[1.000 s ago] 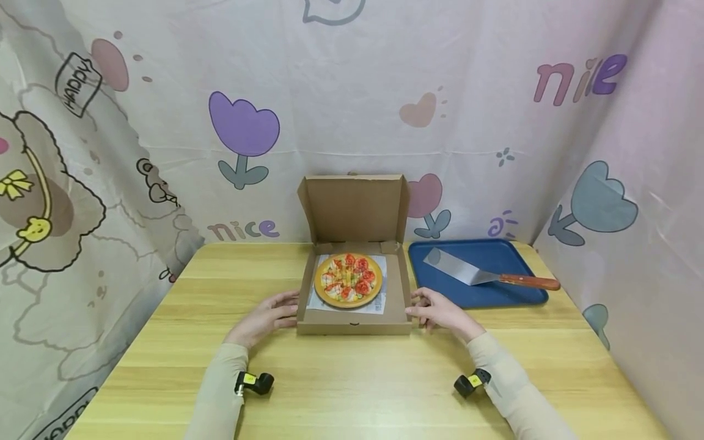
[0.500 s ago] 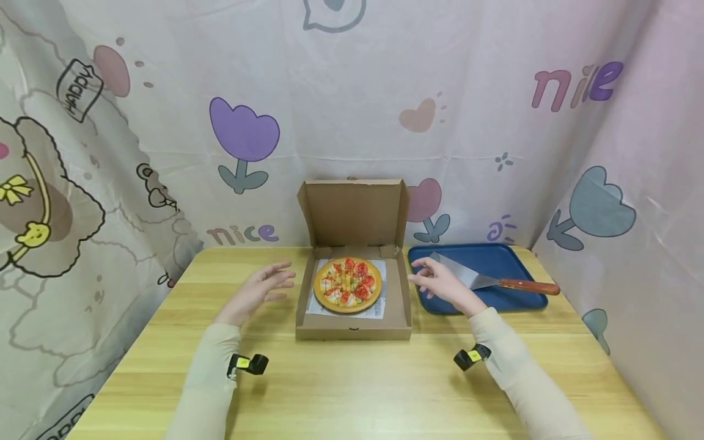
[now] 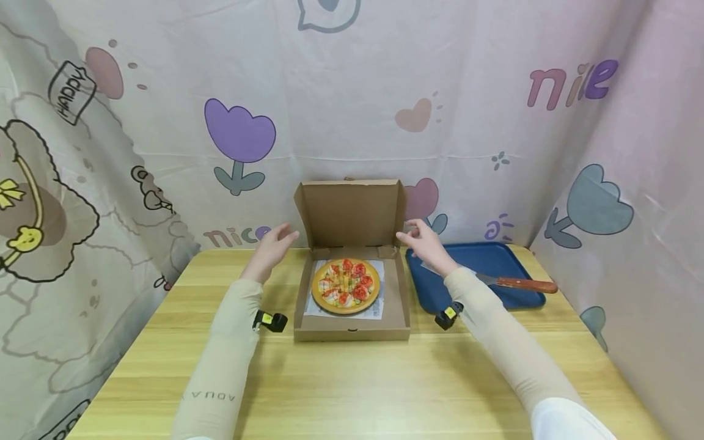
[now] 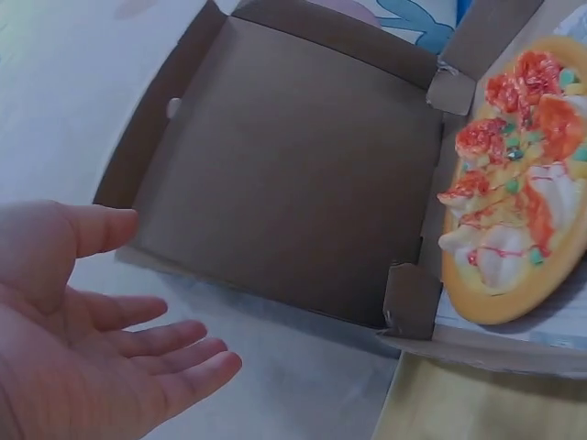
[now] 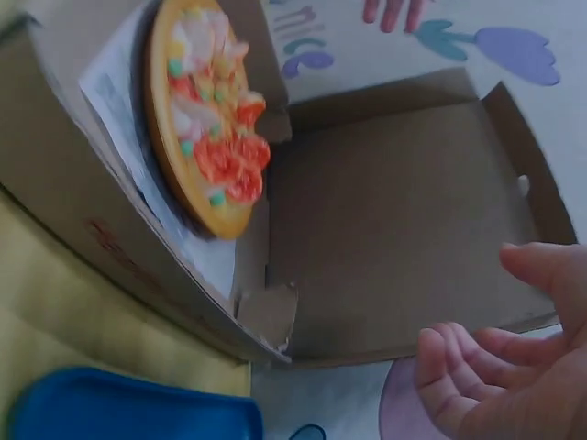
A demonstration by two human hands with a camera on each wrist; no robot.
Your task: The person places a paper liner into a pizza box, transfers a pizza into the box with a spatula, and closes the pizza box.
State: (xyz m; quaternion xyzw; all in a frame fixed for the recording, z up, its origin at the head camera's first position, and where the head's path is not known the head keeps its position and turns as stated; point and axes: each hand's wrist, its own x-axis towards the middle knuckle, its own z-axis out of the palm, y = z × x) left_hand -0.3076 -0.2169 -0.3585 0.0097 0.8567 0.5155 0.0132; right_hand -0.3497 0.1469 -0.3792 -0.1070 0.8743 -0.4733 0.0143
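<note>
A brown cardboard pizza box (image 3: 352, 335) lies on the table with its lid (image 3: 352, 215) raised. Inside it a small pizza (image 3: 345, 286) with red and white toppings rests on a printed paper sheet (image 3: 376, 311). My left hand (image 3: 271, 250) is beside the lid's left edge, fingers spread and holding nothing; the left wrist view shows its fingertips near the lid's side flap (image 4: 156, 119). On the other side, my right hand (image 3: 429, 244) is at the lid's right edge with its fingers loosely bent and nothing in them.
To the right of the box lies a blue tray (image 3: 517, 263), bearing a metal spatula with a wooden handle (image 3: 527, 285). My right forearm passes over part of them. Behind the table hangs a printed curtain (image 3: 341, 122), close to the lid.
Both hands have left the sides of the box's base, lifted, and moved forward to either side of the raised lid. Box, pizza, tray and spatula have stayed in place.
</note>
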